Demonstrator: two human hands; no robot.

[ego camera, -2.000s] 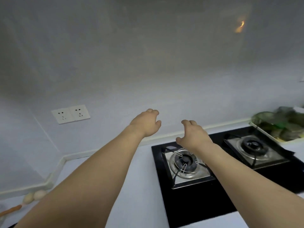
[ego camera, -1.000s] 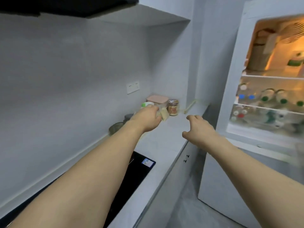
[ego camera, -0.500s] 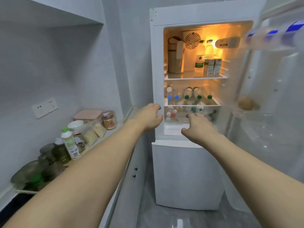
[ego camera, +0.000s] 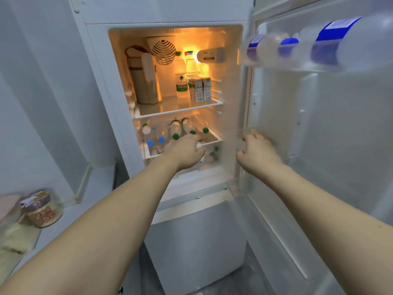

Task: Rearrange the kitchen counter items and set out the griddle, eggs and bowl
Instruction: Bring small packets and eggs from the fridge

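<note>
I face an open white fridge (ego camera: 197, 231) with its light on. My left hand (ego camera: 187, 152) reaches into the lower shelf, fingers loosely curled in front of lying bottles (ego camera: 180, 128) with green and blue caps, holding nothing. My right hand (ego camera: 257, 152) hovers at the inner edge of the open door (ego camera: 329, 135), fingers relaxed and empty. No griddle, eggs or bowl can be made out in this view.
The upper shelf holds a tan pitcher (ego camera: 144, 81), a water bottle (ego camera: 181, 81) and two small cartons (ego camera: 200, 89). Blue-labelled bottles (ego camera: 319, 45) lie in the door's top rack. A jar (ego camera: 41, 209) stands on the counter (ego camera: 70, 220) at left.
My view swung from the stove, along the counter, to the fridge and came closer. Both hands moved forward, the left into the lower shelf, the right to the door's edge.
</note>
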